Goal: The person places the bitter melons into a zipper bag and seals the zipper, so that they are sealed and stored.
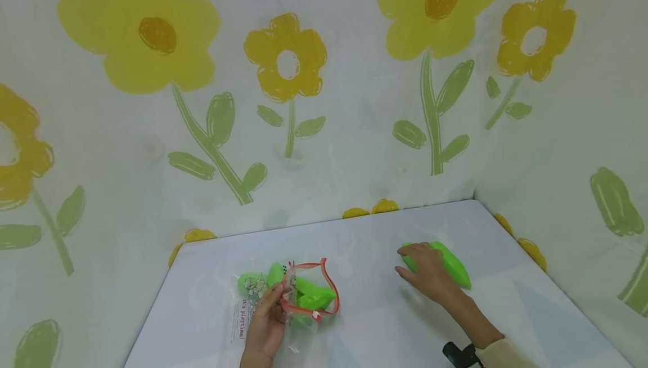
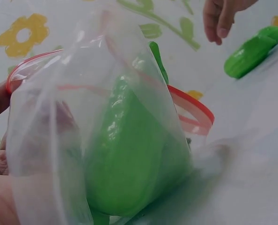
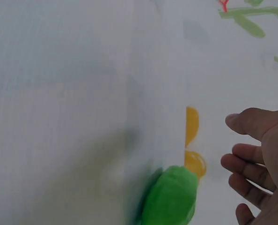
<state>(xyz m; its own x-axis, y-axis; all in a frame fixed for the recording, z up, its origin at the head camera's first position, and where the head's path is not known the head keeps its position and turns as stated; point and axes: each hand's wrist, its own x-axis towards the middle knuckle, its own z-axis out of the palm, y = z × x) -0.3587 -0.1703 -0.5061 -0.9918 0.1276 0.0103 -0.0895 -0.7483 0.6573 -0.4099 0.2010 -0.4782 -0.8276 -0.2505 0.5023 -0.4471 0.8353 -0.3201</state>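
My left hand [image 1: 268,320] pinches the rim of a clear plastic bag [image 1: 237,314] with a red edge strip and red printing. The bag's red-edged mouth gapes to the right. Bright green, glossy items [image 1: 316,296] show in and behind it; in the left wrist view, a large green rounded shape [image 2: 125,159] appears through the cloudy plastic. On the right of the table lies a long green object [image 1: 457,269] with a tapered end; its exact kind is unclear. Over its left part hovers my right hand [image 1: 429,272], fingers loosely extended, holding nothing. The right wrist view shows a gap between hand and object.
The white table [image 1: 374,312] meets flower-printed cloth walls [image 1: 334,188] at its back and sides. A small tangle of shiny, thin pieces [image 1: 255,285] lies by the bag's left part. A black device [image 1: 459,355] sits at my right wrist.
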